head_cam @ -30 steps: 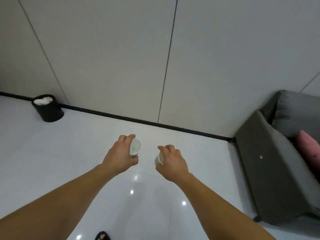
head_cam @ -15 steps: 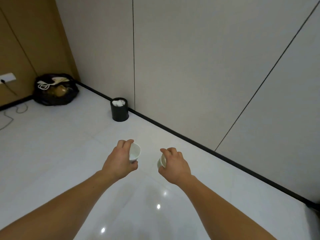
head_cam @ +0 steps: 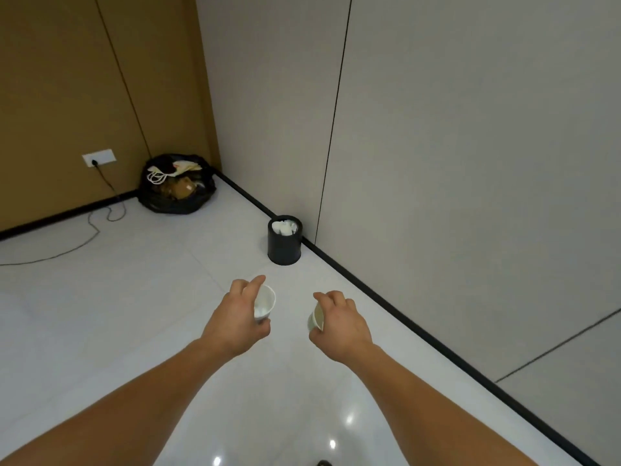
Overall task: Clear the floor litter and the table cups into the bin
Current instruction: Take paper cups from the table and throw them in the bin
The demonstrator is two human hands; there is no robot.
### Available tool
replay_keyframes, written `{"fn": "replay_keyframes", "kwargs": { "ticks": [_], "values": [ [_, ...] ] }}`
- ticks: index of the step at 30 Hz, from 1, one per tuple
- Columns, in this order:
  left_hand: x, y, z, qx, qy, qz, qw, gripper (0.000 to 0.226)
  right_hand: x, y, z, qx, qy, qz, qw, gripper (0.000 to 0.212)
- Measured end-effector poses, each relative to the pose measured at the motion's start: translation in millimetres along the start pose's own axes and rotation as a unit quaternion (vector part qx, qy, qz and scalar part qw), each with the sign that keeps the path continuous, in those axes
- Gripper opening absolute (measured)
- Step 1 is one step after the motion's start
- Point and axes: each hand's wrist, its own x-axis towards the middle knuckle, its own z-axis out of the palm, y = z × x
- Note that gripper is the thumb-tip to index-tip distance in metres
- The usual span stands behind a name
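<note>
Two cups are held out above the floor point(head_cam: 117, 314), one in each hand. The left hand point(head_cam: 235, 317) is curled round a white cup point(head_cam: 263, 306), with the fingers over its far side and the thumb under its base. This cup is tipped with its mouth turned up and to the right, and something white is seen inside it. The right hand point(head_cam: 339, 326) is curled round a second cup point(head_cam: 317, 319), which is mostly hidden behind the fingers. Only its rim and a strip of pale greenish wall are shown, with the mouth turned left. The cups are kept apart, not touching. Both forearms are bare and stretched forward.

The bin point(head_cam: 285, 245), small, round and black, is stood on the floor ahead of the hands, just beside the black skirting point(head_cam: 386, 297) at the foot of the grey panelled wall point(head_cam: 470, 163). White litter is seen at its top. It is well apart from both hands.

In the far corner an open black rubbish bag point(head_cam: 176, 186) is slumped against the brown wall point(head_cam: 67, 79), with white cord handles and brown scraps showing in it. A white socket point(head_cam: 99, 157) is set low on that wall. A dark cable point(head_cam: 84, 240) is plugged into it and trailed leftward across the floor. A dark shape is cut off at the bottom edge; what it is cannot be told.
</note>
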Motion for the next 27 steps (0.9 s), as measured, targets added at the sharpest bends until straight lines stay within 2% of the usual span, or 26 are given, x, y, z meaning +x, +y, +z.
{"fn": "replay_keyframes", "kwargs": {
  "ticks": [5, 12, 18, 22, 27],
  "values": [
    [82, -9, -17, 0.005, 0.037, -0.040, 0.999, 0.075, 102, -3, -21, 0.008, 0.006, -0.058, 0.998, 0.071],
    [188, -64, -10, 0.001, 0.020, -0.083, 0.996, 0.075, 233, -12, -11, -0.005, -0.043, -0.073, 0.996, 0.070],
    [337, -112, -22, -0.007, 0.007, -0.043, 0.999, 0.076, 364, -26, -8, -0.019, -0.050, -0.036, 0.998, 0.072],
    [431, -127, -38, -0.005, -0.014, 0.008, 1.000, 0.078, 440, -35, -17, -0.013, -0.038, 0.002, 0.999, 0.073],
    [528, -141, -31, 0.001, -0.044, 0.032, 0.999, 0.079, 515, -31, -18, 0.009, -0.047, 0.034, 0.998, 0.074]
  ]
}}
